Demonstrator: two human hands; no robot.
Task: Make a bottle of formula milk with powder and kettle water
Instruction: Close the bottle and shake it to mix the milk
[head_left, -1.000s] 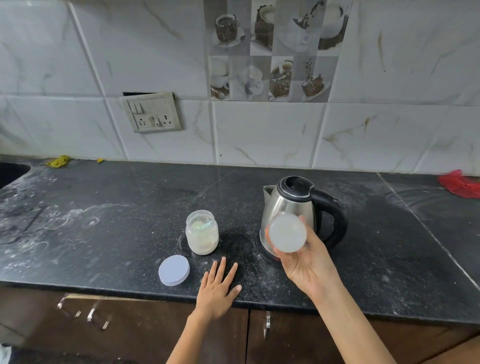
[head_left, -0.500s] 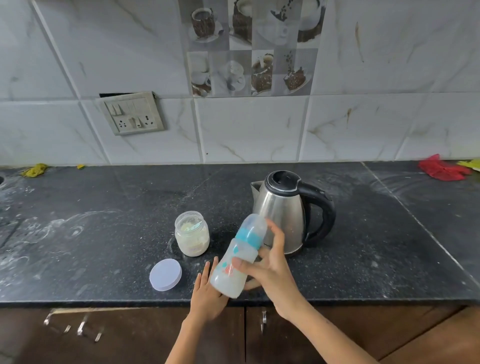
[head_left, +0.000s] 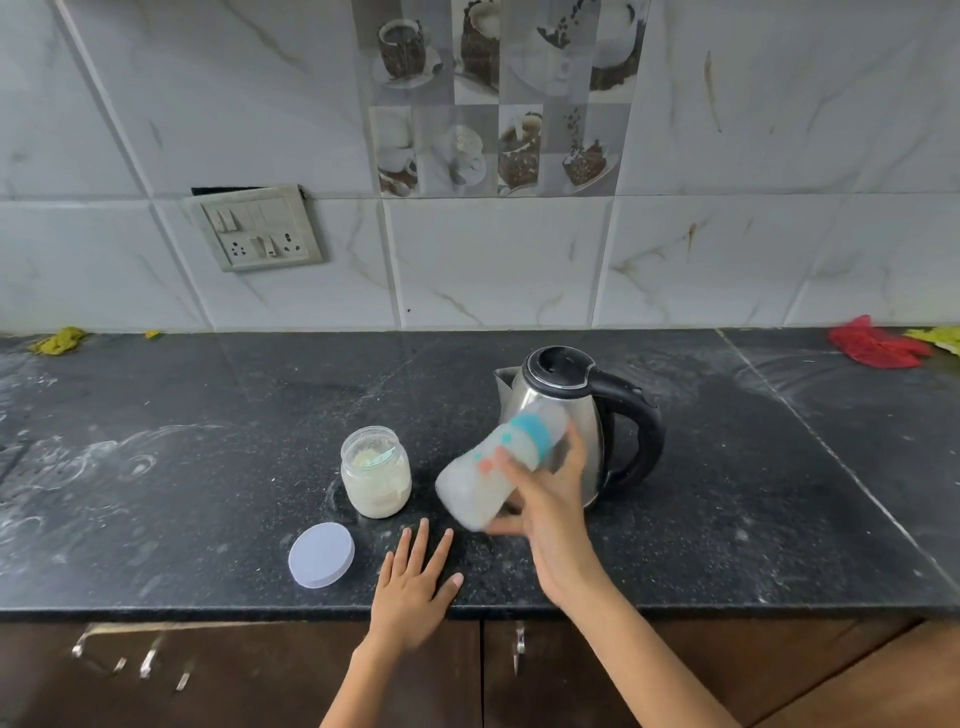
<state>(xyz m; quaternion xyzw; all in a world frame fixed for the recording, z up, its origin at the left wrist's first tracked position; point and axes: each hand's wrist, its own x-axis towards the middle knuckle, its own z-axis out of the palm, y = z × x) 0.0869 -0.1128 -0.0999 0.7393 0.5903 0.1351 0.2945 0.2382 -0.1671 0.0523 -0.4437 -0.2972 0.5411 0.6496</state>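
Note:
My right hand (head_left: 550, 499) grips a baby bottle (head_left: 491, 467) with a teal collar and milky liquid inside. The bottle is tilted above the black counter, its capped top pointing up-right toward the kettle, and it looks motion-blurred. Behind it stands a steel kettle (head_left: 576, 415) with a black lid and handle. An open glass jar of formula powder (head_left: 376, 472) stands left of the bottle. Its white lid (head_left: 321, 555) lies flat near the counter's front edge. My left hand (head_left: 418, 582) rests flat on the counter, fingers spread, between the lid and the bottle.
The black stone counter (head_left: 727, 493) is dusted with white powder smears. A red cloth (head_left: 872, 345) lies at the back right and a yellow scrap (head_left: 60, 340) at the back left. A switch and socket plate (head_left: 257, 228) hangs on the tiled wall. Brown cabinets sit below.
A second ago the bottle's base faced the camera in front of the kettle. It then tipped sideways and low near my left hand, and now sits higher, closer to the kettle. My left hand stayed flat.

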